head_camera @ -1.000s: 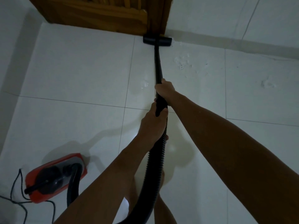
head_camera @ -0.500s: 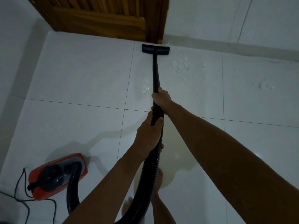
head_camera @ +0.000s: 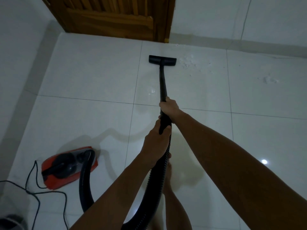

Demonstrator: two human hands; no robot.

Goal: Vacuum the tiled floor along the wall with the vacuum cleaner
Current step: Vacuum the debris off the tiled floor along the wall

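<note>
Right hand (head_camera: 168, 106): gripping the black wand (head_camera: 163, 83), fingers curled round it. Left hand (head_camera: 156, 143): gripping the hose (head_camera: 156, 180) just behind. Floor nozzle (head_camera: 162, 60): resting on the tiled floor (head_camera: 93, 77), near the wall (head_camera: 249, 22). Red canister (head_camera: 66, 168): sitting toward the floor's near-left corner.

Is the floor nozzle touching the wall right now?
No, the floor nozzle sits on the tile apart from the wall, with bare floor showing between them.

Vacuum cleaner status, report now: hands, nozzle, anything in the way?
Left hand and right hand both grip the wand. Nozzle flat on tile, short of the wall. White debris lies right of nozzle. Path unobstructed.
</note>
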